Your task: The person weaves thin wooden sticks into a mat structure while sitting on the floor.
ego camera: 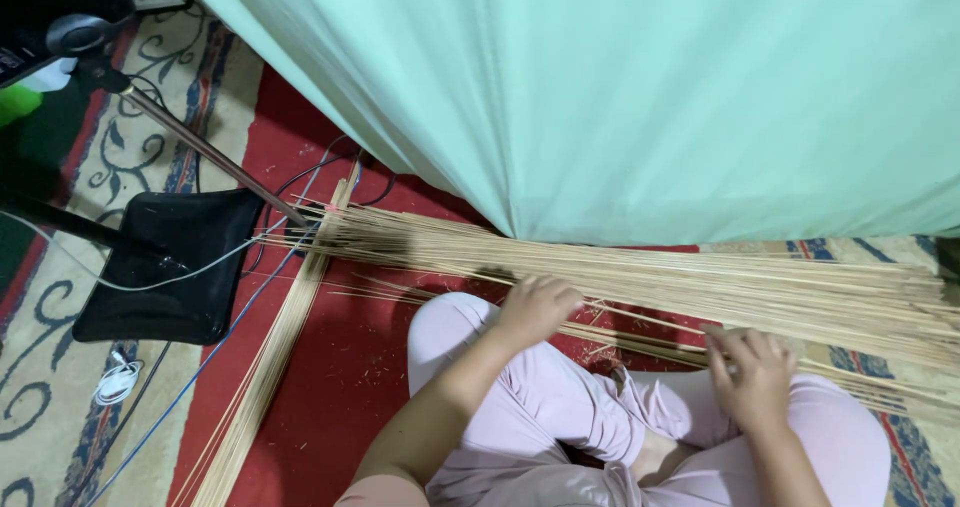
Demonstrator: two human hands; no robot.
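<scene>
a pale green cloth point(620, 97) hangs over the top and right of your view, its lower edge reaching the floor just behind the sticks. under everything lies a carpet point(340, 367), red in the middle, with a beige and blue scroll border on the left and right. you sit cross-legged on it in light pink trousers point(560, 397).

a long bundle of thin pale sticks point(640, 272) lies across the carpet in front of your knees, running from the left-centre to the right edge, fanning a little at the right. a second, narrower bundle point(275, 352) lies at an angle from the first bundle's left end down to the lower left. a black dustpan-like tray point(170, 267) sits on the left; what it holds cannot be told. a metal pole point(200, 147) slants above it, and white and blue cables point(150, 377) trail over the carpet nearby.

your left hand point(535, 307) rests knuckles-up on the near edge of the long bundle, fingers curled down onto the sticks; whether it grips any cannot be told. your right hand point(750, 372) is well apart from it, over your right knee, fingers bent and pinching a few loose sticks at the bundle's near edge.
</scene>
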